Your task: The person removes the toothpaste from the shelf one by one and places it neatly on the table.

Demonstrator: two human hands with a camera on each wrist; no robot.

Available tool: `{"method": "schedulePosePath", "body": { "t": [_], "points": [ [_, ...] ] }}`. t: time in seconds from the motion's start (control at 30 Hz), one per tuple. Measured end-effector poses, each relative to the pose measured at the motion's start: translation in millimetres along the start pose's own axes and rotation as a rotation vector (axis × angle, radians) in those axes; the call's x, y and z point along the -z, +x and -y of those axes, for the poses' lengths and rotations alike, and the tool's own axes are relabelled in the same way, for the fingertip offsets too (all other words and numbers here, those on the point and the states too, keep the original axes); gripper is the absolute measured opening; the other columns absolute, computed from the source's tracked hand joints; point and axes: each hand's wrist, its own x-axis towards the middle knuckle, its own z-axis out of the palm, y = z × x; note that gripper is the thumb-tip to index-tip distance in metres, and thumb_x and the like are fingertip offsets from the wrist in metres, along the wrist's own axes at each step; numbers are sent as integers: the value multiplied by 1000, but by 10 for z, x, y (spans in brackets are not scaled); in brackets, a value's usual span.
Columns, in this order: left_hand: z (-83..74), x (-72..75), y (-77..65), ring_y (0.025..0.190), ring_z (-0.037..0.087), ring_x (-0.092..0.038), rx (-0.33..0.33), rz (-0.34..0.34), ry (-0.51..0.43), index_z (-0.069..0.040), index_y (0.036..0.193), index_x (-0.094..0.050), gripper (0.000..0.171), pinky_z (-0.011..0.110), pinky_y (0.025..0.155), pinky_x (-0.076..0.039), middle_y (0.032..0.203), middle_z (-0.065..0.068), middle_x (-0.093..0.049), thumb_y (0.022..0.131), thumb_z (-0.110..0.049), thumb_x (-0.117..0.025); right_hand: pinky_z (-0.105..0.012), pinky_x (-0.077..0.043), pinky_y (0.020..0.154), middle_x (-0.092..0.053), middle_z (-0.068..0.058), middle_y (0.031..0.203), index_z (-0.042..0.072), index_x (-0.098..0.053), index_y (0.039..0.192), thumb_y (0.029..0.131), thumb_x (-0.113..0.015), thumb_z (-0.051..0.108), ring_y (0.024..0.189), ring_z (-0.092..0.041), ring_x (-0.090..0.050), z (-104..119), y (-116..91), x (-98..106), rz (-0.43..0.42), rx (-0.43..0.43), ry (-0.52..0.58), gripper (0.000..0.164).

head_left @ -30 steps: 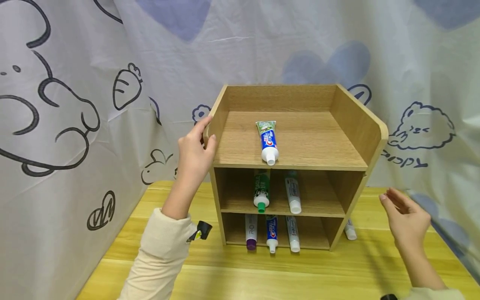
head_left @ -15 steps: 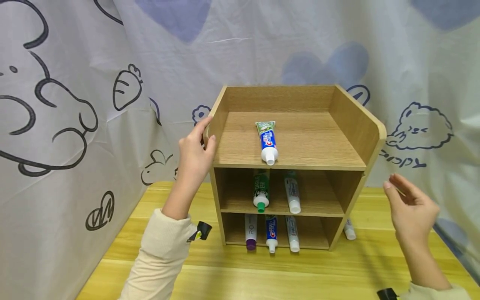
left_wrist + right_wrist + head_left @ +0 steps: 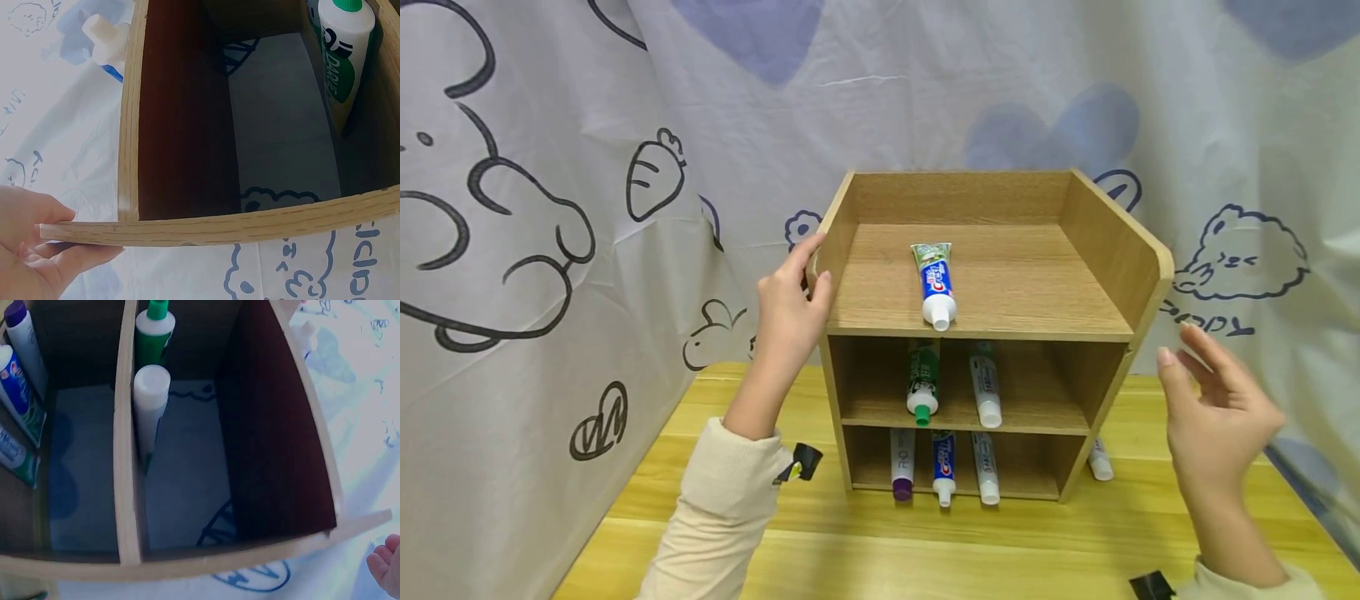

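Observation:
A wooden three-level shelf (image 3: 1030,275) stands on the table. My left hand (image 3: 790,300) grips the front of its left side panel; in the left wrist view, the thumb and fingers (image 3: 94,256) lie on opposite faces of the board. To the right of the shelf, my right hand (image 3: 1221,408) is raised with loosely bent fingers and holds nothing. One blue-and-green toothpaste tube (image 3: 937,287) lies on the top level, cap forward. On the middle level are a green tube (image 3: 922,379) and a white tube (image 3: 986,387).
The bottom level holds a purple-capped tube (image 3: 902,458), a blue tube (image 3: 943,467) and a white-capped tube (image 3: 987,467). Another white tube (image 3: 1100,461) lies on the yellow wood table (image 3: 865,558), right of the shelf. A patterned cloth (image 3: 925,100) hangs behind and at the left.
My right hand has risen beside the shelf, from lower down to about the middle level's height. The left hand stays on the panel, and the tubes have not moved.

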Motion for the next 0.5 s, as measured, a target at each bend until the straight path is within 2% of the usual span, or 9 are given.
{"method": "schedulePosePath", "body": {
  "t": [0.03, 0.17, 0.37, 0.5],
  "points": [
    [-3, 2, -2, 46, 15, -33, -1, 0, 2, -6, 131, -52, 42, 20, 42, -29, 63, 15, -55, 89, -2, -51, -15, -52, 82, -71, -6, 101, -15, -63, 104, 72, -66, -14, 87, -9, -68, 13, -11, -26, 7, 20, 23, 32],
    [-6, 5, -5, 45, 14, -32, -4, 0, 5, -6, 130, -53, 42, 19, 41, -29, 63, 15, -54, 89, -2, -52, -16, -51, 85, -71, -4, 101, -15, -63, 104, 73, -66, -13, 89, -10, -67, 47, -41, -119, 19, 72, -18, 32],
    [-4, -1, -1, 45, 14, -32, -2, -2, 3, -7, 131, -52, 43, 19, 42, -29, 66, 17, -58, 88, -2, -51, -17, -52, 84, -71, -1, 97, -14, -64, 103, 72, -67, -13, 88, -11, -67, 71, -55, -245, 17, 79, -13, 31],
    [-8, 2, -6, 44, 12, -30, 3, 0, 9, -7, 131, -52, 43, 19, 41, -28, 62, 14, -54, 88, -2, -51, -17, -52, 82, -71, -1, 96, -14, -65, 101, 71, -67, -14, 88, -12, -67, 102, -76, -344, 17, 76, 15, 31]
  ]
}}
